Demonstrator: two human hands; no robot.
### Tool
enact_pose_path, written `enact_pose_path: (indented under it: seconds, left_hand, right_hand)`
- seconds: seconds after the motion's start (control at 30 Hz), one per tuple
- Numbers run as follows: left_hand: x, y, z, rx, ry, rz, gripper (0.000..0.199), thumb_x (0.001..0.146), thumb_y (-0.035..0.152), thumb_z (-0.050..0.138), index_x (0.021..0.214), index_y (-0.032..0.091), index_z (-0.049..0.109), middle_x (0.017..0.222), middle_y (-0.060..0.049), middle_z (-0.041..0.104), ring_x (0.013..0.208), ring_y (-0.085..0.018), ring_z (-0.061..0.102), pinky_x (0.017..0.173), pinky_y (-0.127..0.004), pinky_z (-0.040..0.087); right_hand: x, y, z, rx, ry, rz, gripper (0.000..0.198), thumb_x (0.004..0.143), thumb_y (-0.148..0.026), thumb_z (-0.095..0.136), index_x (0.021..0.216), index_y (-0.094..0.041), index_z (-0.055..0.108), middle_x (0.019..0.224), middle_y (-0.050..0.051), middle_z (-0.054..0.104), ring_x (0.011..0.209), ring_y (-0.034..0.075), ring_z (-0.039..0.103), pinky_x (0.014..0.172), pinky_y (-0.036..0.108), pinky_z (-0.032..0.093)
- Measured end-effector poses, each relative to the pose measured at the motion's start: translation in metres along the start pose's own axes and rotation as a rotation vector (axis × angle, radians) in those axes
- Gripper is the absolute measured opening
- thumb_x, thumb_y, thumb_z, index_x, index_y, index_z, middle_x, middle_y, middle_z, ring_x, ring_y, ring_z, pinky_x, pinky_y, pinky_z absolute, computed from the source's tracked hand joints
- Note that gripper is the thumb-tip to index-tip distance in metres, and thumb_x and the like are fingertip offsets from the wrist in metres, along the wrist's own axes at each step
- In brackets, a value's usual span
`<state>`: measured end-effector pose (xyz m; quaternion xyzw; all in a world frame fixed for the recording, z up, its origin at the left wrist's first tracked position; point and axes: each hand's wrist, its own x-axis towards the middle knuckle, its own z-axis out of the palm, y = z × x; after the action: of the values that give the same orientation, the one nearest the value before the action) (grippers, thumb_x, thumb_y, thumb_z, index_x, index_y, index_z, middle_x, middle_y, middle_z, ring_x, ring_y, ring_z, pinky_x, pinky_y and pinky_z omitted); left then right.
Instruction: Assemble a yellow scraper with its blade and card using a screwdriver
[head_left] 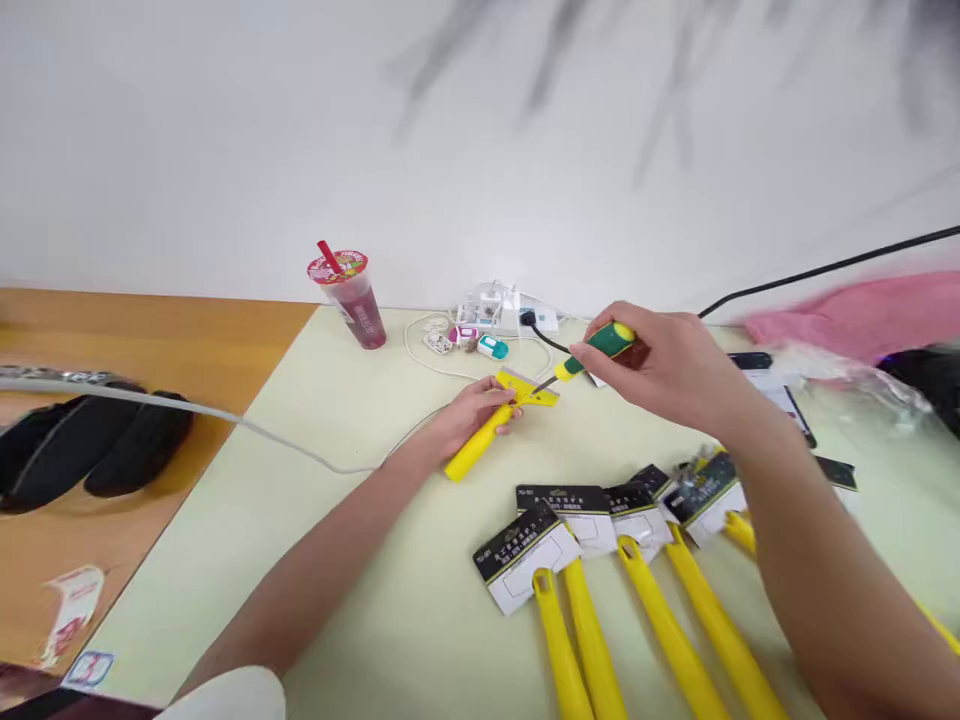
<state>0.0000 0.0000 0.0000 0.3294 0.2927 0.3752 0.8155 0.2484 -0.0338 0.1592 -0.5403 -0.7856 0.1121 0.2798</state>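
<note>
A yellow scraper (474,452) with a flat wide head is held by my left hand (480,408), fingers wrapped round it near the neck. Its handle slants down to the left above the pale table. My right hand (660,365) grips a screwdriver (611,342) with a green and yellow handle. The screwdriver's shaft points down to the left, and its tip meets the scraper's head where the neck joins. Whether a screw sits under the tip is too small to tell.
Several yellow-handled scrapers (585,640) with black and white cards lie at the front right. A drink cup (358,305) with a red straw stands near the wall. Behind my hands is a power strip (495,312) with cables. A phone (791,405) and pink cloth (862,310) lie right.
</note>
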Motion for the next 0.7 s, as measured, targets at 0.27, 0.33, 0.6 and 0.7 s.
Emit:
enact_pose_path:
  seconds: [0.27, 0.33, 0.6, 0.7]
  left_hand:
    - [-0.003, 0.003, 0.004, 0.05, -0.021, -0.01, 0.052, 0.077, 0.028, 0.105, 0.111, 0.018, 0.067, 0.107, -0.008, 0.074, 0.085, -0.015, 0.073, 0.056, -0.022, 0.046]
    - [-0.003, 0.003, 0.006, 0.073, -0.012, -0.007, 0.053, 0.077, 0.029, 0.105, 0.112, 0.018, 0.066, 0.109, -0.008, 0.075, 0.085, -0.015, 0.072, 0.056, -0.022, 0.046]
    - [-0.005, 0.006, 0.011, 0.118, 0.0, 0.004, 0.054, 0.076, 0.028, 0.105, 0.112, 0.019, 0.065, 0.109, -0.008, 0.075, 0.082, -0.012, 0.07, 0.054, -0.022, 0.043]
    - [-0.005, 0.006, 0.01, 0.115, -0.006, 0.004, 0.053, 0.077, 0.027, 0.104, 0.112, 0.019, 0.065, 0.106, -0.007, 0.074, 0.082, -0.012, 0.07, 0.054, -0.022, 0.043]
  right_hand:
    - [0.001, 0.002, 0.007, -0.014, -0.012, 0.006, 0.026, 0.103, -0.054, 0.07, 0.095, -0.03, 0.066, 0.064, -0.002, 0.067, 0.055, 0.02, 0.06, 0.062, 0.036, 0.044]
    - [0.001, 0.001, 0.009, -0.011, -0.016, 0.015, 0.026, 0.103, -0.055, 0.07, 0.096, -0.03, 0.067, 0.064, -0.002, 0.066, 0.054, 0.02, 0.06, 0.061, 0.036, 0.044]
    - [0.003, -0.001, 0.012, 0.004, -0.038, 0.067, 0.036, 0.102, -0.063, 0.07, 0.093, -0.029, 0.067, 0.061, -0.002, 0.065, 0.053, 0.02, 0.058, 0.06, 0.037, 0.043]
    - [0.004, 0.002, 0.011, 0.021, -0.032, 0.095, 0.041, 0.102, -0.069, 0.07, 0.094, -0.029, 0.067, 0.061, -0.002, 0.065, 0.053, 0.02, 0.057, 0.061, 0.037, 0.044]
